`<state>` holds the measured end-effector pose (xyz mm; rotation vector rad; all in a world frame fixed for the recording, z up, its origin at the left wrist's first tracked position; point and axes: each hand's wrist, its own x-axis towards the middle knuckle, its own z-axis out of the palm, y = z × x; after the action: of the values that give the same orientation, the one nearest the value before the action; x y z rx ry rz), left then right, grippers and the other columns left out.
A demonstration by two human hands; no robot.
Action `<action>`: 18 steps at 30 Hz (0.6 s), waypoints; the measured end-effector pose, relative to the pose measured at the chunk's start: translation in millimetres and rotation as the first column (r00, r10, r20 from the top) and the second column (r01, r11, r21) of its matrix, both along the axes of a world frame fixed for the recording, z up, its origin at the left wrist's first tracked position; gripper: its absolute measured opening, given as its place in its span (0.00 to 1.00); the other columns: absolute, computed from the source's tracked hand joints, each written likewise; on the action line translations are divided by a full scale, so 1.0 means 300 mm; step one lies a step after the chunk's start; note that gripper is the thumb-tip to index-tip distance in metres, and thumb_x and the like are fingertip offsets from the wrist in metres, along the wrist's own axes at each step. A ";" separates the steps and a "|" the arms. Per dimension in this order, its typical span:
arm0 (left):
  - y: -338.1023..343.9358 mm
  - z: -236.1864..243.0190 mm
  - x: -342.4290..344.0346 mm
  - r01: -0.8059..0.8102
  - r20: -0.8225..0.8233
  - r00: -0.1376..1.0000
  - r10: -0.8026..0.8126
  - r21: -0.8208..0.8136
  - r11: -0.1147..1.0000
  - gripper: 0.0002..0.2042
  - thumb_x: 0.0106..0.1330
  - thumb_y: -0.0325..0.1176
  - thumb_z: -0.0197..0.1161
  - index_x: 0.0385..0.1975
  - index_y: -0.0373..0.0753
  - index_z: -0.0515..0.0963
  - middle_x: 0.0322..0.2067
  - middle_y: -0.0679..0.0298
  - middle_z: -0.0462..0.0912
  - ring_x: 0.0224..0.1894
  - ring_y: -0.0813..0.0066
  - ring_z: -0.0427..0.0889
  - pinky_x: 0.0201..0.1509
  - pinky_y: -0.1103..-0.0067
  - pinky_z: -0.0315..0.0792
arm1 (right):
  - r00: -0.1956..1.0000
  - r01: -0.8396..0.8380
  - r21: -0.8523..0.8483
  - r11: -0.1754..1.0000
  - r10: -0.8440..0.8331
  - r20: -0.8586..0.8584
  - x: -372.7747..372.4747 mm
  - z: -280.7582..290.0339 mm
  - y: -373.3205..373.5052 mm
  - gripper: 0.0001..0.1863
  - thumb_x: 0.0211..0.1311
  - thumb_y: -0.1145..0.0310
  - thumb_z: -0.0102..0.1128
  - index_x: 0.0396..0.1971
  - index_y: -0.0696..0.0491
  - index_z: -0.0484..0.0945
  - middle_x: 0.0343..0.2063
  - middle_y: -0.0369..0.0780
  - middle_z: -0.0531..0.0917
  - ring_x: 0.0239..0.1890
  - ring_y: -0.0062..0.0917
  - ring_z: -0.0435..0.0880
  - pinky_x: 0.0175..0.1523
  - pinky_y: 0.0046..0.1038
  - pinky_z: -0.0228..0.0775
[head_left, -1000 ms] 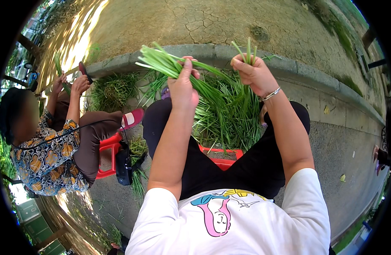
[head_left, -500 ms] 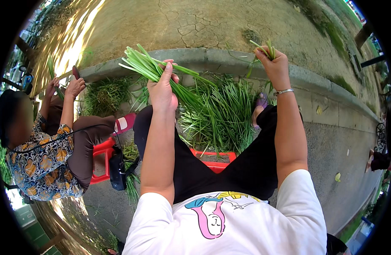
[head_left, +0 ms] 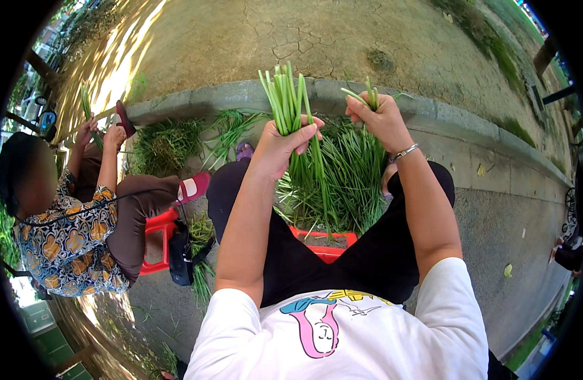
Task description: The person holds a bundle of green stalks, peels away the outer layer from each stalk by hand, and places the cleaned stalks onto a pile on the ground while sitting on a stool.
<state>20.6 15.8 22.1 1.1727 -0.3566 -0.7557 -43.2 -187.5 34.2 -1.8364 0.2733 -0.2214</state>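
My left hand (head_left: 285, 144) is closed round a bundle of green chive-like stalks (head_left: 283, 100); their pale thick ends point up and away from me, and the thin green ends trail below the hand. To its right, my right hand (head_left: 381, 120), with a metal band at the wrist, pinches a few short stalk ends (head_left: 370, 95). Both hands are above a large heap of the same stalks (head_left: 348, 171) on the ground between my knees. How the right fingertips grip is partly hidden.
At the left, a seated person (head_left: 70, 234) in a patterned shirt holds green stalks (head_left: 86, 101). A pile of trimmings (head_left: 167, 147) lies by a concrete curb (head_left: 225, 92). Red plastic stools (head_left: 153, 244) and a black bag (head_left: 181, 256) stand nearby.
My left hand has moved right and turned the bundle more upright. My right hand has come lower and left, nearer to the bundle, still pinching a few stalks.
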 end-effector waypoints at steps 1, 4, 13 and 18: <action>-0.003 0.004 -0.007 0.057 -0.031 0.998 -0.057 -0.001 0.998 0.08 0.58 0.29 0.59 0.35 0.32 0.76 0.24 0.65 0.76 0.19 0.85 0.65 0.23 0.88 0.58 | 0.999 -0.030 0.197 0.980 0.035 -0.021 -0.002 0.016 0.020 0.11 0.56 0.63 0.59 0.24 0.56 0.79 0.17 0.30 0.76 0.16 0.11 0.67 0.20 0.17 0.57; -0.018 0.001 -0.025 0.112 -0.044 0.993 -0.113 -0.021 0.993 0.09 0.56 0.30 0.60 0.34 0.33 0.76 0.23 0.67 0.75 0.19 0.86 0.64 0.23 0.88 0.57 | 0.991 -0.089 0.479 0.873 0.124 -0.043 0.002 0.014 0.040 0.11 0.57 0.63 0.57 0.28 0.56 0.78 0.19 0.30 0.75 0.14 0.07 0.60 0.17 0.13 0.49; -0.029 -0.012 -0.033 0.129 -0.003 0.992 -0.129 0.013 0.992 0.11 0.56 0.33 0.61 0.34 0.33 0.77 0.21 0.69 0.75 0.18 0.87 0.64 0.22 0.89 0.56 | 0.970 -0.213 0.566 0.797 0.240 0.027 -0.001 0.023 0.048 0.09 0.55 0.65 0.58 0.28 0.56 0.77 0.19 0.30 0.74 0.14 0.07 0.59 0.17 0.12 0.46; -0.034 -0.015 -0.028 0.107 0.059 0.992 -0.109 0.037 0.994 0.11 0.56 0.33 0.61 0.34 0.33 0.77 0.23 0.67 0.77 0.20 0.86 0.67 0.22 0.89 0.58 | 0.967 -0.235 0.555 0.798 0.251 0.048 -0.006 0.027 0.038 0.10 0.57 0.65 0.57 0.30 0.57 0.77 0.20 0.30 0.74 0.14 0.06 0.59 0.17 0.12 0.46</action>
<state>12.4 5.8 17.5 1.2181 -0.4630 -0.8238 -45.0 -176.0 42.2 -1.2706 0.0991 0.0668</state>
